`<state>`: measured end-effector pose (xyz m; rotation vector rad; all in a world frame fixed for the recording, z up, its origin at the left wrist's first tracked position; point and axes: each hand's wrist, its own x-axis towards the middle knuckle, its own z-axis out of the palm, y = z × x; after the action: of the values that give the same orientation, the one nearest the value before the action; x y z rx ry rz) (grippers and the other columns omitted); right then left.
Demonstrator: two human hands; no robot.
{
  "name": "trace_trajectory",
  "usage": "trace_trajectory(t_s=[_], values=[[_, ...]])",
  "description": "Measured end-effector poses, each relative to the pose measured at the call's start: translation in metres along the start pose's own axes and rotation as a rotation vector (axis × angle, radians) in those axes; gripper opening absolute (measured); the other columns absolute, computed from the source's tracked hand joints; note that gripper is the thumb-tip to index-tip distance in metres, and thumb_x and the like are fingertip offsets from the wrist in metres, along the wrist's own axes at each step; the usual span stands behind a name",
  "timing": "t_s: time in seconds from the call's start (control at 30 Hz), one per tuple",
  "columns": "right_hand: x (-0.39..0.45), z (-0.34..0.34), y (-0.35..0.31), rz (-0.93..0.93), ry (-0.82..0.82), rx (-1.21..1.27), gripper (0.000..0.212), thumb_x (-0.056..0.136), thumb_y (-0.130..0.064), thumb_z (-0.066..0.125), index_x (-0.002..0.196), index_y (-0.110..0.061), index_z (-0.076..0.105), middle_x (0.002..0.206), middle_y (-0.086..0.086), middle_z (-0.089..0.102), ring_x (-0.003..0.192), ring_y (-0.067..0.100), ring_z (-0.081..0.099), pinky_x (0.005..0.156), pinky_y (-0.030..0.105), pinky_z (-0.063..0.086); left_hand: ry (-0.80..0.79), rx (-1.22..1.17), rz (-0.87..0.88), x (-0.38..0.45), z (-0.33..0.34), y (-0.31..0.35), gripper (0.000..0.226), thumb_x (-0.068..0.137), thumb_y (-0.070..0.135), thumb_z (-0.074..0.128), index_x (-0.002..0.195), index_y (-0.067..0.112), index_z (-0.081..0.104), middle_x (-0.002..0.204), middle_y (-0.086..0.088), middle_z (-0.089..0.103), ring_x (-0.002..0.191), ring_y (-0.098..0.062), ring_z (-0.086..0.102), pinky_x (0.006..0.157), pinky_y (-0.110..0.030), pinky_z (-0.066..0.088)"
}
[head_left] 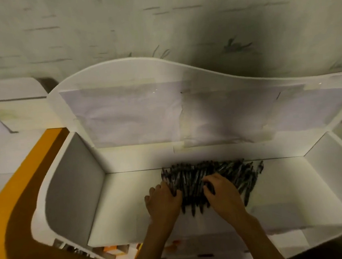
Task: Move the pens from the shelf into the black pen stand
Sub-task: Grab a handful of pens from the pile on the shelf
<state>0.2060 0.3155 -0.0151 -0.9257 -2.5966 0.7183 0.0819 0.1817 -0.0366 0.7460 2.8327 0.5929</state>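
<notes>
A heap of dark pens [211, 179] lay on the floor of a white shelf [131, 204], pushed back against its rear wall and a little right of the middle. Most of them pointed front to back, and a few at the right edge of the heap splayed out at an angle.

Both hands were down on the pens. The left hand [164, 201] sat at the left edge of the heap, its fingers curled over the outermost pens and gripping them from the side. The right hand [222, 192] lay over the middle of the heap, its fingers bent down among the pens and closed round some of them; how many each hand held I could not tell, for the picture was dim and soft there. The two forearms came in from the front edge of the shelf, close together.

Behind the heap, pale sheets of paper [134, 116] were fixed to the shelf's tall curved back panel. To the left of the shelf ran an orange and brown band [27, 181]. Below its front edge, small orange and white things [114, 251] showed, too blurred to name.
</notes>
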Motion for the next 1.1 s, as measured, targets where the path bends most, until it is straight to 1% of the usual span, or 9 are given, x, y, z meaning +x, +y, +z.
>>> trace_trajectory(t_s=[0.1,0.37,0.6,0.73,0.8,0.87,0.93,1.0,1.1], values=[[0.004,-0.002,0.001,-0.013,0.006,-0.003,0.024,0.097,-0.025,0.056,0.12,-0.021,0.065,0.116,-0.003,0.061,0.103,0.014,0.059,0.088,0.025,0.046,-0.007,-0.027,-0.005,0.009,0.005,0.001,0.039,0.09,0.055,0.046,0.103,0.02,0.057,0.1,0.001,0.063,0.096,-0.022,0.057,0.086,-0.039,0.046],[0.007,-0.002,0.006,-0.03,0.003,-0.006,0.023,0.097,-0.025,0.055,0.117,-0.021,0.065,0.112,-0.003,0.061,0.098,0.013,0.059,0.083,0.02,0.044,-0.078,-0.016,-0.018,0.023,0.008,0.006,0.042,0.091,0.051,0.049,0.106,0.013,0.058,0.107,-0.004,0.062,0.101,-0.023,0.056,0.09,-0.04,0.044],[0.008,0.001,0.005,-0.042,-0.006,-0.002,0.024,0.098,-0.026,0.055,0.119,-0.022,0.064,0.115,-0.004,0.061,0.103,0.013,0.059,0.089,0.025,0.047,-0.139,0.048,0.01,0.028,0.011,0.013,0.043,0.1,0.043,0.04,0.118,0.007,0.054,0.12,-0.012,0.056,0.11,-0.029,0.053,0.094,-0.041,0.045],[0.011,-0.001,0.007,-0.052,-0.008,-0.001,0.024,0.097,-0.026,0.055,0.119,-0.022,0.064,0.114,-0.004,0.06,0.102,0.013,0.058,0.087,0.022,0.045,-0.093,-0.1,0.009,0.024,0.007,0.012,0.032,0.104,0.031,0.039,0.105,0.005,0.057,0.104,-0.012,0.059,0.094,-0.029,0.058,0.083,-0.045,0.051],[0.013,-0.002,0.007,-0.067,-0.011,0.0,0.023,0.097,-0.026,0.056,0.118,-0.021,0.064,0.112,-0.004,0.06,0.101,0.013,0.058,0.084,0.019,0.042,-0.03,-0.296,-0.061,0.023,0.002,0.011,0.023,0.104,0.026,0.04,0.1,0.006,0.051,0.093,-0.013,0.061,0.08,-0.029,0.061,0.072,-0.044,0.053],[0.014,-0.002,0.006,-0.081,-0.01,0.005,0.023,0.097,-0.025,0.056,0.118,-0.021,0.065,0.112,-0.003,0.06,0.1,0.013,0.058,0.083,0.018,0.04,0.044,-0.435,-0.147,0.023,-0.005,0.008,0.012,0.103,0.018,0.041,0.098,0.007,0.041,0.09,-0.015,0.061,0.069,-0.026,0.058,0.06,-0.037,0.048],[0.015,-0.001,0.006,-0.084,-0.011,0.015,0.023,0.097,-0.024,0.057,0.118,-0.02,0.065,0.112,-0.003,0.06,0.101,0.014,0.058,0.085,0.02,0.043,0.071,-0.454,-0.194,0.025,-0.01,0.003,0.007,0.103,0.012,0.04,0.1,0.007,0.036,0.089,-0.016,0.06,0.063,-0.018,0.05,0.053,-0.03,0.036],[0.016,-0.001,0.004,-0.086,-0.011,0.021,0.023,0.097,-0.024,0.057,0.118,-0.02,0.065,0.112,-0.003,0.06,0.102,0.014,0.058,0.086,0.023,0.045,0.052,-0.42,-0.231,0.028,-0.009,-0.003,0.011,0.103,0.016,0.041,0.1,0.006,0.039,0.089,-0.014,0.059,0.067,-0.022,0.052,0.057,-0.031,0.036],[0.016,-0.001,0.001,-0.091,-0.011,0.009,0.024,0.097,-0.025,0.056,0.119,-0.019,0.064,0.113,-0.002,0.06,0.103,0.015,0.058,0.087,0.024,0.044,-0.045,-0.36,-0.311,0.032,-0.003,-0.01,0.033,0.1,0.039,0.048,0.102,0.006,0.05,0.094,-0.009,0.062,0.078,-0.023,0.057,0.063,-0.031,0.04]])
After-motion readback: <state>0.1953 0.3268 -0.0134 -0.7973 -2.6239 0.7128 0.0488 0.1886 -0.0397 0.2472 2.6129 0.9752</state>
